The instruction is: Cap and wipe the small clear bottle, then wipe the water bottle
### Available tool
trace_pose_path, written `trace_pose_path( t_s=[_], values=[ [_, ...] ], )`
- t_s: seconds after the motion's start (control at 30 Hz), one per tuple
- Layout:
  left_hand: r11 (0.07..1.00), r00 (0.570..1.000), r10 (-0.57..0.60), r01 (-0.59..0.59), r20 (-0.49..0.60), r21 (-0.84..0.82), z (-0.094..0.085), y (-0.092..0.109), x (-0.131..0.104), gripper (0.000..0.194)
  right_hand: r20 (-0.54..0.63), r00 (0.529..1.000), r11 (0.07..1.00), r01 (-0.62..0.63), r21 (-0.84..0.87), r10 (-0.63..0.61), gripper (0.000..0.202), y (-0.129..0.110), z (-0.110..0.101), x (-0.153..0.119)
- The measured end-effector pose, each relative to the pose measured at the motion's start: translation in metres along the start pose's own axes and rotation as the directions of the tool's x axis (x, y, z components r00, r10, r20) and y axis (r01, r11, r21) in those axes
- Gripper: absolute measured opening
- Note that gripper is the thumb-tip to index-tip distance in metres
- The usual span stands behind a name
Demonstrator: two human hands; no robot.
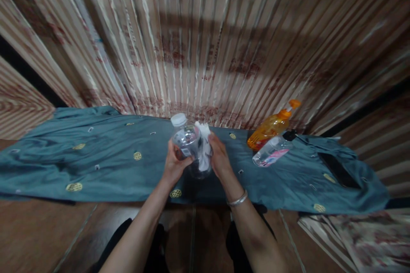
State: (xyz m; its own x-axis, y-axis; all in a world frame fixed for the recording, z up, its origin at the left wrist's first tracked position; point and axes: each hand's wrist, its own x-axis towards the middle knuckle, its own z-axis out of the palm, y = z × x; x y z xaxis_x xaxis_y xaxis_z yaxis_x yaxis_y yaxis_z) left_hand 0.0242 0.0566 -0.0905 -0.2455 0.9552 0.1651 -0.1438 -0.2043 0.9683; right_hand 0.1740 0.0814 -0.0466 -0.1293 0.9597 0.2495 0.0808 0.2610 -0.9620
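A clear plastic bottle with a white cap stands tilted over the middle of the green cloth. My left hand is closed round its left side, thumb across the front. My right hand holds a crumpled white tissue against the bottle's right side. The fingertips of my right hand are partly hidden behind the tissue.
The green cloth with yellow patterns covers a long bench. On the right lie an orange pump bottle, a clear bottle with a black top and a dark phone-like object. A striped curtain hangs behind.
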Motion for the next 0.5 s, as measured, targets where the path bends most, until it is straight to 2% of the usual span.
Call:
trace_pose_path(
  t_s=[0.1,0.3,0.43,0.5],
  values=[
    [0.997,1.000,-0.027,0.028,0.005,-0.077,0.006,0.001,-0.004,0.082,0.006,0.997,0.996,0.080,-0.027,-0.080,0.058,-0.019,0.001,0.003],
    [0.996,0.998,-0.010,0.005,-0.064,-0.085,0.003,0.004,0.001,0.082,0.111,0.968,0.957,0.240,-0.165,-0.224,0.060,-0.030,0.010,0.000],
    [1.000,1.000,0.018,-0.018,-0.020,0.006,0.001,0.006,0.002,0.086,0.196,0.931,0.918,0.345,-0.197,-0.308,0.053,-0.047,0.004,0.001],
    [0.997,1.000,0.024,-0.024,0.005,0.071,0.000,0.005,0.001,0.088,0.201,0.938,0.928,0.321,-0.189,-0.283,0.051,-0.049,0.000,0.008]
  ],
)
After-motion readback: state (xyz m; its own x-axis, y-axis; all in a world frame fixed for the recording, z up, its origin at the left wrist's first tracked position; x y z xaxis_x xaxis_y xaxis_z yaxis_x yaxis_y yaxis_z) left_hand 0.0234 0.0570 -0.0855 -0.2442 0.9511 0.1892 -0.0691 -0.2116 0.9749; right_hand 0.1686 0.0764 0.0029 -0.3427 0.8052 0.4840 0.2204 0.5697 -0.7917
